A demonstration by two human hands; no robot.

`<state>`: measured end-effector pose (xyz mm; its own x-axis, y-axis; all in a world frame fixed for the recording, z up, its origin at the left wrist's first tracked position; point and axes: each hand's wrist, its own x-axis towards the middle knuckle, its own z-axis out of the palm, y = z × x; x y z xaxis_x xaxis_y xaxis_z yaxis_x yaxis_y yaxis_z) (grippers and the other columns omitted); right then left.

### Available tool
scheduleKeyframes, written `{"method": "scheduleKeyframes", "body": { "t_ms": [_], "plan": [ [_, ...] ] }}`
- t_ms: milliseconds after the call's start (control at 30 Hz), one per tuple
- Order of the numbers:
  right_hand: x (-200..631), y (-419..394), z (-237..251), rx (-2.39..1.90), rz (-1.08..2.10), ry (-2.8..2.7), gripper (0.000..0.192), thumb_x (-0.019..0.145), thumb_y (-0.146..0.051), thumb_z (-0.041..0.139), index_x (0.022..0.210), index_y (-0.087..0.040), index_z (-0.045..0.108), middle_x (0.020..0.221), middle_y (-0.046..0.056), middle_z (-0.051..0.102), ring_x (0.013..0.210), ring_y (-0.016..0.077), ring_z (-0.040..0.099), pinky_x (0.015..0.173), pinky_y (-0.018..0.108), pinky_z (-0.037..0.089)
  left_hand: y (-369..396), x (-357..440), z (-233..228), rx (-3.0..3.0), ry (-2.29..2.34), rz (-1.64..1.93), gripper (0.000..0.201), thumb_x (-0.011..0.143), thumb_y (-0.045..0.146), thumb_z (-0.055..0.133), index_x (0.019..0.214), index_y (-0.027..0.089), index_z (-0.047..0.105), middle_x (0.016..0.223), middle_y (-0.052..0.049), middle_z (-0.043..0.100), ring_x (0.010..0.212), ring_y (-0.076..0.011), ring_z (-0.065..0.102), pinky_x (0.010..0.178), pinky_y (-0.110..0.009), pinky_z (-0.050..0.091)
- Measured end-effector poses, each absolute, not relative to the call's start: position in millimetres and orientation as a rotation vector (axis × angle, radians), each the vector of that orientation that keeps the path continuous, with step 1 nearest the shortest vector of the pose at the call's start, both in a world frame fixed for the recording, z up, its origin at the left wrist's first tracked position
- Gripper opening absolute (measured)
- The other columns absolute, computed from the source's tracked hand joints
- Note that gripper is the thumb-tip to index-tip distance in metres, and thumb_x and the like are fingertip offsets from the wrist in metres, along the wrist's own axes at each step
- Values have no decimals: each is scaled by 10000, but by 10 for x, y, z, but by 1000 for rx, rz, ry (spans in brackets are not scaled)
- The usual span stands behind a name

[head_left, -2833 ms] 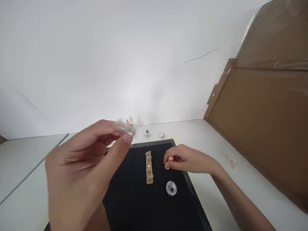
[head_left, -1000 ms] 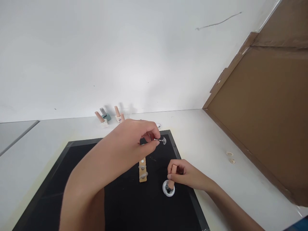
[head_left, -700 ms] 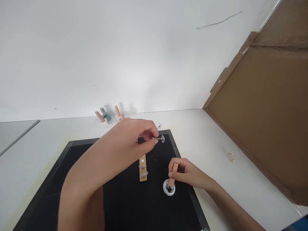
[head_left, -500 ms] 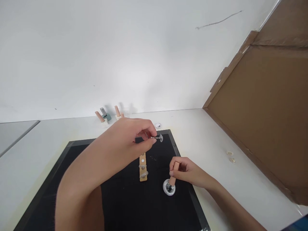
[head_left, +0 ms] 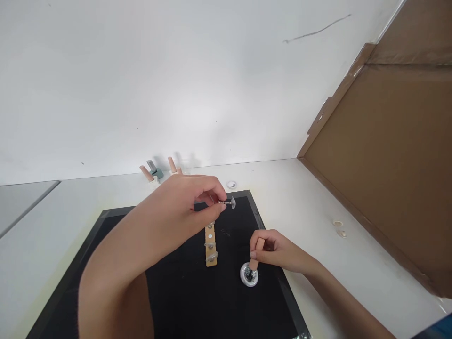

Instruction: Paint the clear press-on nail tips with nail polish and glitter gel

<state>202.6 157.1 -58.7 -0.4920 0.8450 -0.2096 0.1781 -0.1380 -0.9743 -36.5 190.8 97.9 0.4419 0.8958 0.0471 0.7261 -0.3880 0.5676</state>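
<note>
Nail tip on its small metal stand is pinched between the thumb and forefinger of the left hand, lifted over the far edge of the black mat, likely so that the clear face turns toward the person and stays off the mat. Nearer the person on the mat, toward its right edge, the right hand pinches a peach-coloured brush handle with its fingers pressed together, the lower end dipped into a small round jar of silvery stuff; holding it upright seems meant to load the brush. At the mat's middle lies a wooden strip carrying more nail tips. Beyond the mat, against the wall on the tabletop, stand a few polish bottles and a small lid; right of the mat lie two pale rings. Compared with half a second ago, the left hand has barely shifted, and the right hand has kept the brush in the jar, edging slightly toward the person.
</note>
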Motion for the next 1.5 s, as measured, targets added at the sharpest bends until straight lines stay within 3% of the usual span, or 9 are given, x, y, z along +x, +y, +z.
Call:
{"method": "scheduleKeyframes", "body": {
  "t_ms": [1167, 1367, 1500],
  "plan": [
    [2161, 1548, -451, -1105, 1664, -1632, 234, 851, -368, 673, 743, -176, 591, 698, 53, 761, 569, 135, 499, 546, 262, 345, 1841, -323, 1042, 2171, 1424, 460, 134, 839, 365, 563, 781, 300, 665, 871, 32, 744, 876, -216, 693, 520, -229, 453],
    [2164, 1469, -345, -1111, 1661, -1580, 229, 863, -352, 670, 745, -172, 589, 691, 59, 760, 558, 122, 445, 541, 257, 311, 1747, -362, 1096, 2180, 1376, 545, 139, 860, 379, 587, 820, 282, 677, 902, 18, 738, 897, -206, 689, 532, -205, 451],
    [2169, 1366, -240, -1109, 1626, -1549, 228, 876, -369, 657, 767, -180, 592, 707, 44, 754, 586, 124, 489, 547, 253, 319, 1644, -358, 1194, 2214, 1336, 610, 128, 870, 370, 600, 826, 288, 687, 868, 31, 738, 883, -188, 686, 528, -199, 433]
  ]
}}
